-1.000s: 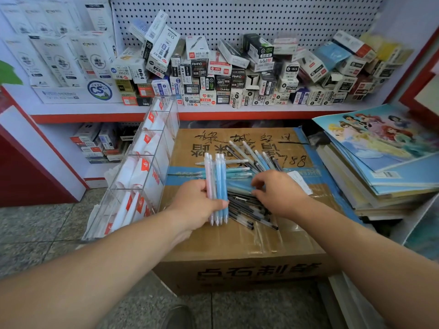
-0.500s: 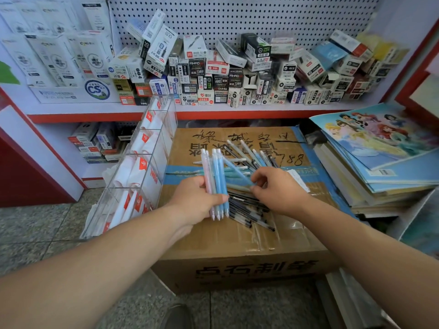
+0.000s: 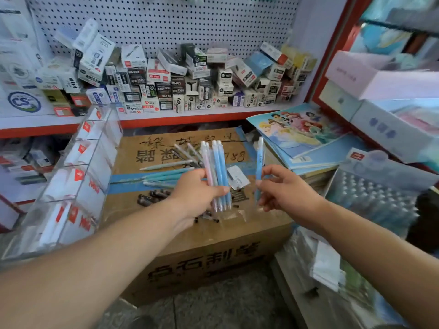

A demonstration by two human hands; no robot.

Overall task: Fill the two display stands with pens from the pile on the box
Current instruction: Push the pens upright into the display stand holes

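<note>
My left hand [image 3: 197, 193] squeezes a pen bunch [image 3: 217, 172], my right hand [image 3: 282, 188] pinches one blue pen [image 3: 259, 162] mid frame; light, slippery I think, grab middles

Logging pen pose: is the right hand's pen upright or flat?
Upright: the blue pen stands nearly vertical, pinched by the right hand.

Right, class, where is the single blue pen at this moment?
In the head view, right of centre: the single blue pen stands upright, pinched in the right hand above the box, just right of the bundle in the left hand.
</note>
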